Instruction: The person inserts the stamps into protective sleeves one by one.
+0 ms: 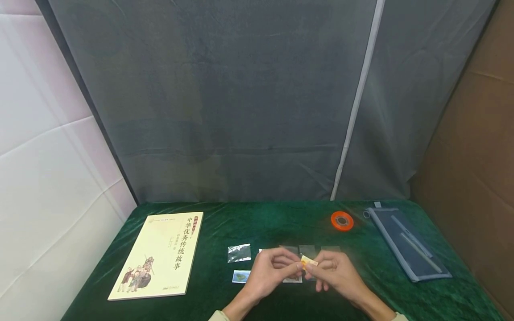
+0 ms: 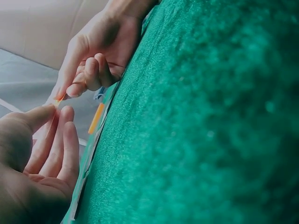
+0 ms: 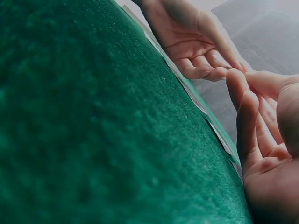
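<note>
Between both hands, above the green cloth, is a small yellow and white stamp (image 1: 308, 260). My left hand (image 1: 272, 269) pinches its left edge between thumb and index finger. On the opposite edge, my right hand (image 1: 336, 273) pinches it in the same way. In the left wrist view only a thin orange-yellow edge of the stamp (image 2: 58, 101) shows at the fingertips. A blue and green stamp (image 1: 241, 276) lies left of the hands, and another stamp (image 1: 294, 280) is partly hidden beneath them. A clear plastic sleeve (image 1: 238, 253) lies behind; further sleeves are partly covered by the hands.
A cream-coloured book (image 1: 160, 254) lies on the left of the green cloth (image 1: 217, 303). Toward the back right sits an orange round disc (image 1: 342, 221). A blue-edged mesh pouch (image 1: 405, 245) with slim tools inside lies at the right.
</note>
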A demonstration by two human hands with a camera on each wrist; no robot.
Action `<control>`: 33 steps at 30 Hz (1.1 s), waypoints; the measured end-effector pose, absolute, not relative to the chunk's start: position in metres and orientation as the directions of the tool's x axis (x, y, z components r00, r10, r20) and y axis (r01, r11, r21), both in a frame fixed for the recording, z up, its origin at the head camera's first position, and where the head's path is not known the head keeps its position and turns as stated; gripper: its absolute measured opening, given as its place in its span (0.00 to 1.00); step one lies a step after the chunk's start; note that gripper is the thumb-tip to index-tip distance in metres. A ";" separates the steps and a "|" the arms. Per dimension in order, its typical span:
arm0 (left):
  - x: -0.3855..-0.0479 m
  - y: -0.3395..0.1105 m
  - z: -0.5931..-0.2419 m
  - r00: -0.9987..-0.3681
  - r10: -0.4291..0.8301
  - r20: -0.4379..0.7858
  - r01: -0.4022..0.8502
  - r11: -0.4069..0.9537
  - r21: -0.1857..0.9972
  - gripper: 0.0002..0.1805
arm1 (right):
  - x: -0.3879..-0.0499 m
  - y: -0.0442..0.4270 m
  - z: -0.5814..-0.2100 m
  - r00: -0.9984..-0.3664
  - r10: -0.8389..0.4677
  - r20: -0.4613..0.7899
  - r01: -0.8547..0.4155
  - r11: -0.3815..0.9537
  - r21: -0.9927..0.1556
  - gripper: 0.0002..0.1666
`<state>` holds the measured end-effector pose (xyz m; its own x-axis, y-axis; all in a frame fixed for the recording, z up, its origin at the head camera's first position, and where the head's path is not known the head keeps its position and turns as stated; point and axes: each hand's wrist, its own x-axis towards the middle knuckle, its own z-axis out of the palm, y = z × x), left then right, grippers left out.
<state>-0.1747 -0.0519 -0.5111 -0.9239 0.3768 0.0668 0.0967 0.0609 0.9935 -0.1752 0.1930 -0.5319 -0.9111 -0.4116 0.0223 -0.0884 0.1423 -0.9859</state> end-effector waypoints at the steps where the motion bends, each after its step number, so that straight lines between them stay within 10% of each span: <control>1: -0.175 -0.052 -0.511 -0.923 0.378 0.069 0.102 0.066 0.993 0.09 | -0.175 0.193 -0.532 -0.910 -0.415 0.025 -0.090 0.140 -0.986 0.13; 33: -0.174 -0.048 -0.512 -0.911 0.408 0.052 0.057 0.000 0.998 0.13 | -0.175 0.194 -0.534 -0.890 -0.426 0.164 -0.208 0.059 -0.976 0.06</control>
<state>-0.1741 -0.0483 -0.5121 -0.9115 0.4081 0.0518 0.0565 -0.0004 0.9984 -0.1750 0.1942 -0.5345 -0.8896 -0.4262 0.1642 -0.2084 0.0588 -0.9763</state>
